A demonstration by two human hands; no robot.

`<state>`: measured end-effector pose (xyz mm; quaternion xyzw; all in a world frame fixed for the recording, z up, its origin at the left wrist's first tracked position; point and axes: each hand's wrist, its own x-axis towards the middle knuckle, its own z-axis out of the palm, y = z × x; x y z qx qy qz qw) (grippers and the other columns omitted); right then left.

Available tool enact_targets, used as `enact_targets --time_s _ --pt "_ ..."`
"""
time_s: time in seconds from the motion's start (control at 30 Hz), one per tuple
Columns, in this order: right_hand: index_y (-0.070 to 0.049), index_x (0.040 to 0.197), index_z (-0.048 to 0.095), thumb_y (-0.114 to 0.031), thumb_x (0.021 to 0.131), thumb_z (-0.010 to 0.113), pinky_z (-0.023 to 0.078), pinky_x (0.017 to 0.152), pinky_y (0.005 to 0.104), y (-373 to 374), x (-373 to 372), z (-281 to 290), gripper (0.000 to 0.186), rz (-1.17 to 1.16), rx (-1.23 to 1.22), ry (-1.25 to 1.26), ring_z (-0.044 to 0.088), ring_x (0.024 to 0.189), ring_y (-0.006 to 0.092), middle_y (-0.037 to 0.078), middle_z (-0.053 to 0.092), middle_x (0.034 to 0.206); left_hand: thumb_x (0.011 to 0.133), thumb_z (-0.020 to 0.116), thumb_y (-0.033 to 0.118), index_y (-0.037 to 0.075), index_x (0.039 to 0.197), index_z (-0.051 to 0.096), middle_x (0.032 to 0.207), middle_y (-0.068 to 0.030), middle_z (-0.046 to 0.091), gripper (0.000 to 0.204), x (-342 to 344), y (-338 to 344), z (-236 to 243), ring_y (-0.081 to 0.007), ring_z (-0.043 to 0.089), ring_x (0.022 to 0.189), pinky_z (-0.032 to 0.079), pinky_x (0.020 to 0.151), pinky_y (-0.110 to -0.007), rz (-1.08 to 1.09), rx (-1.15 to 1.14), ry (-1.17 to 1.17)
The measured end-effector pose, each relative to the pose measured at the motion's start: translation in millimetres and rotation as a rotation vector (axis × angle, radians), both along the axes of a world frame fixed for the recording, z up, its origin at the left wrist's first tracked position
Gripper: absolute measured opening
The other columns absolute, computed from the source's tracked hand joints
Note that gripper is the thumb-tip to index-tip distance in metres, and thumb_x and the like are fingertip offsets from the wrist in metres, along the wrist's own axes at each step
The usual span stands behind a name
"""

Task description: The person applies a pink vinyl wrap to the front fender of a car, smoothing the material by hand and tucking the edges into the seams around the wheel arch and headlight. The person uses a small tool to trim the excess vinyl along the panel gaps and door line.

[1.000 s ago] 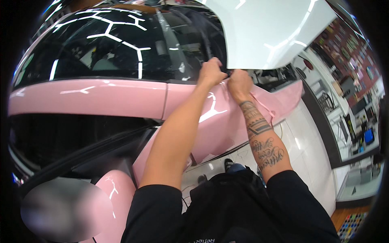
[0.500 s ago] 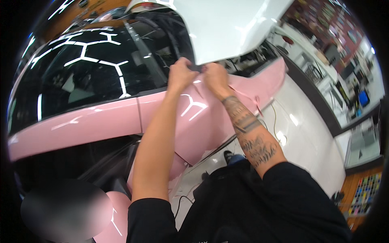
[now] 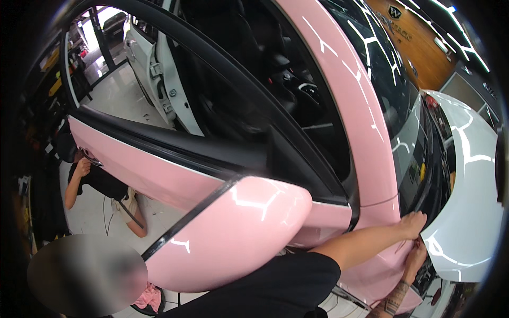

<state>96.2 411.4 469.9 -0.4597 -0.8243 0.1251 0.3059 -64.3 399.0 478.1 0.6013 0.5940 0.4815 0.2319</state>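
Both my hands are at the upper rear corner of the car's pink front fender (image 3: 374,270), beside the raised white hood (image 3: 466,246). My left hand (image 3: 413,225) is closed at the fender's top edge, near the base of the windshield (image 3: 389,90). Just below it, my tattooed right arm leads to my right hand (image 3: 417,259), whose fingers are drawn together near a thin reddish strip. What either hand holds is too small and hidden to make out.
An open pink door with a black window frame (image 3: 212,63) and a pink side mirror (image 3: 238,228) stands to my left. Beyond it, another person's hand (image 3: 83,167) is at the door handle (image 3: 91,157). Pink crumpled material (image 3: 149,298) lies at the lower left.
My view has swung left, bringing the open door, mirror and other person into sight. My hands now appear at the lower right, still close together at the fender edge by the hood.
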Motion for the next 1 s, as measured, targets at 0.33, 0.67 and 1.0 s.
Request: enact_targets --time_s 0.33,0.67,1.0 --pt "0.007 0.112 0.062 0.005 0.089 0.040 0.046 0.083 0.0287 -1.0 -4.2 9.7 0.032 0.049 -0.066 -0.024 0.058 0.087 0.0172 0.011 0.065 0.096 0.065 0.078 0.001 -0.004 0.103 0.055 0.104 -0.0264 0.061 0.044 -13.7 -7.5 6.4 -0.0426 0.063 0.099 0.055 0.082 -0.046 -0.005 -0.003 -0.011" --pt "0.004 0.100 0.061 0.007 0.075 0.048 0.044 0.083 0.0495 -5.7 -21.6 11.2 0.029 0.058 0.326 -0.387 0.058 0.095 0.0424 0.026 0.062 0.095 0.066 0.075 0.007 0.004 0.106 0.063 0.102 -0.0236 0.065 0.043 -35.1 -8.4 21.1 -0.0396 0.064 0.098 0.053 0.085 -0.045 -0.059 -0.076 0.097" --pt "0.000 0.085 0.057 0.001 0.074 0.054 0.047 0.064 0.0486 -25.9 -47.6 27.5 0.011 -0.233 0.231 -0.227 0.062 0.075 0.0400 0.020 0.063 0.079 0.070 0.077 0.007 -0.001 0.111 0.059 0.086 -0.0151 0.070 0.045 -41.3 -14.6 42.2 -0.0266 0.069 0.082 0.053 0.075 -0.036 -0.155 -0.040 0.087"
